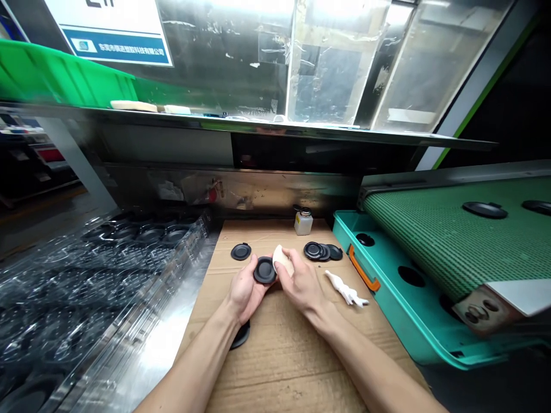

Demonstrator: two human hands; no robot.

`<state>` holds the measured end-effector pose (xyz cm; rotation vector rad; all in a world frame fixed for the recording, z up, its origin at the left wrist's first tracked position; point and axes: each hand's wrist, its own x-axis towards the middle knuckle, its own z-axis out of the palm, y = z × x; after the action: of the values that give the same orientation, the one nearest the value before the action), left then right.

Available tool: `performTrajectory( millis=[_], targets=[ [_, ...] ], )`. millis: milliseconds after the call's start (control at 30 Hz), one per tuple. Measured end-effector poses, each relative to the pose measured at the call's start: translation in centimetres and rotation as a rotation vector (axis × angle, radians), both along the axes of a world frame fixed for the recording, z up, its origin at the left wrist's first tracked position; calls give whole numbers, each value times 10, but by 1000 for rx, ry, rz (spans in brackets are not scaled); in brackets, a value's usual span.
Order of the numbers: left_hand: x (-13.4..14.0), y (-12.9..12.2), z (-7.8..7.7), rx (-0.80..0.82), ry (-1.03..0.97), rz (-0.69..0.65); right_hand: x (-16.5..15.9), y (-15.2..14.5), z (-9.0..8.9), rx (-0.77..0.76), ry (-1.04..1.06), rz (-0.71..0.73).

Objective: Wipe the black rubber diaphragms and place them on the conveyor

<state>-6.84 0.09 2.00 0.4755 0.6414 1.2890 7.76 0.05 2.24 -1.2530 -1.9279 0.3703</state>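
My left hand point(246, 289) grips a round black plastic lid point(264, 270) over the cardboard sheet point(284, 367). Pinched in my right hand point(301, 284) is a pale cream pad point(283, 261), held close against the lid's right edge. Another black lid point(241, 251) lies beyond my left hand. Several more overlap in a row, among them a lid point(313, 250) to the right. Partly hidden under my left wrist is a dark disc point(241, 335). A crumpled white cloth point(345, 288) rests right of my right hand.
A small bottle point(303, 221) stands at the cardboard's far edge. On the left are clear trays point(99, 287) holding black parts. To the right, a green conveyor belt point(451, 229) carrying black lids overhangs a teal bin point(396, 312). A metal shelf point(258, 124) with a green crate point(64, 74) crosses above.
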Motion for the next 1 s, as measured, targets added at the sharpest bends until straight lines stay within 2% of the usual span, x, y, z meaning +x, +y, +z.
performTrajectory(
  millis=[133, 300, 433, 533, 633, 700, 800, 900, 1000],
  targets=[
    [-1, 1, 0, -51, -31, -6, 3, -4, -1, -83, -20, 17],
    [7, -4, 0, 0, -40, -39, -17, -10, -5, -52, -236, -219],
    [7, -7, 2, -39, -4, -33, -27, -12, -6, -7, -392, -214],
    [6, -7, 1, -46, 16, -6, -27, -12, -4, -18, -389, -268],
    [5, -6, 0, -49, 27, -10, -24, -9, -2, 12, -375, -162],
    [5, -5, 0, -40, 37, -3, -17, -4, 0, -19, -318, -178],
    [4, -3, 1, -47, 49, 10, -3, 5, 4, -68, -75, -224],
    [0, -1, 3, -65, 26, 9, 8, 5, 3, -146, 219, -43],
    [-2, -1, 3, -73, 12, 35, 7, -1, -2, -310, 336, 151]
  ],
)
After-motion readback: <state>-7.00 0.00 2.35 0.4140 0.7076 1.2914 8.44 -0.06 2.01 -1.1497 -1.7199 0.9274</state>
